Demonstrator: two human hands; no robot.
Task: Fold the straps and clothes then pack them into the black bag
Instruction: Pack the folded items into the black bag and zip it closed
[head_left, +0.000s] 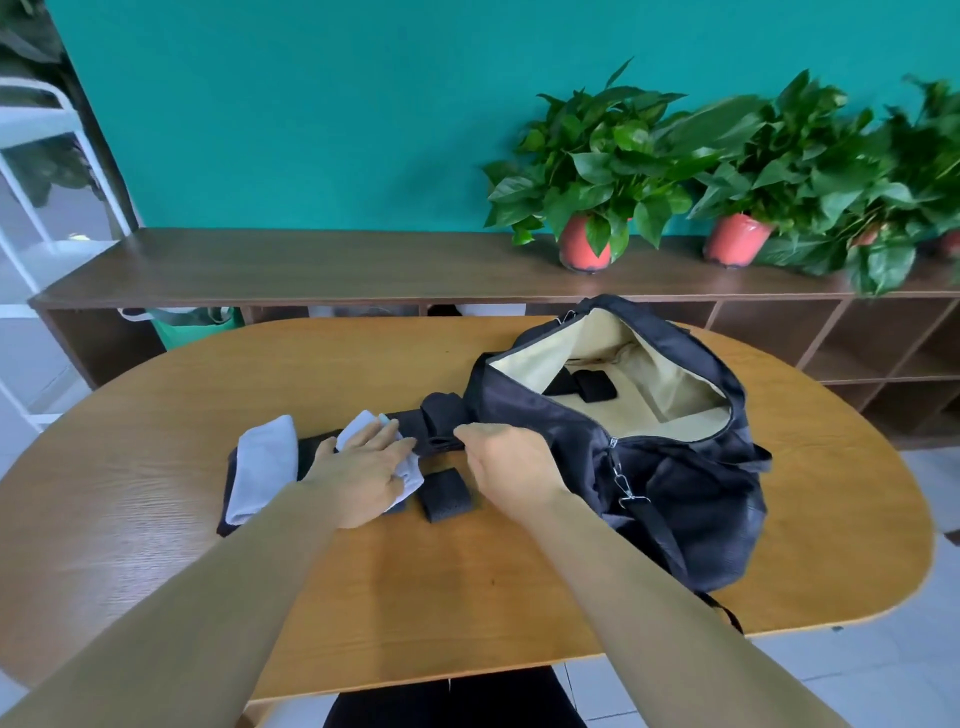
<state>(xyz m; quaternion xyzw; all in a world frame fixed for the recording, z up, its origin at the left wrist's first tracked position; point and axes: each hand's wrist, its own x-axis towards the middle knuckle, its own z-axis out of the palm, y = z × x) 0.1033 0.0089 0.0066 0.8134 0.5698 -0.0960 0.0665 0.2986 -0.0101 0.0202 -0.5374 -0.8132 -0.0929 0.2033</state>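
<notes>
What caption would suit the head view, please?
Left hand presses a white cloth flat; right hand grips a black strap beside the open black bag.

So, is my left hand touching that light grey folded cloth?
Touching. The head view shows the left hand lying flat on the light grey folded cloth, covering its middle.

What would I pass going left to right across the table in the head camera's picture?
Folded pale cloth → left hand → small folded black strap → right hand → black bag.
</notes>
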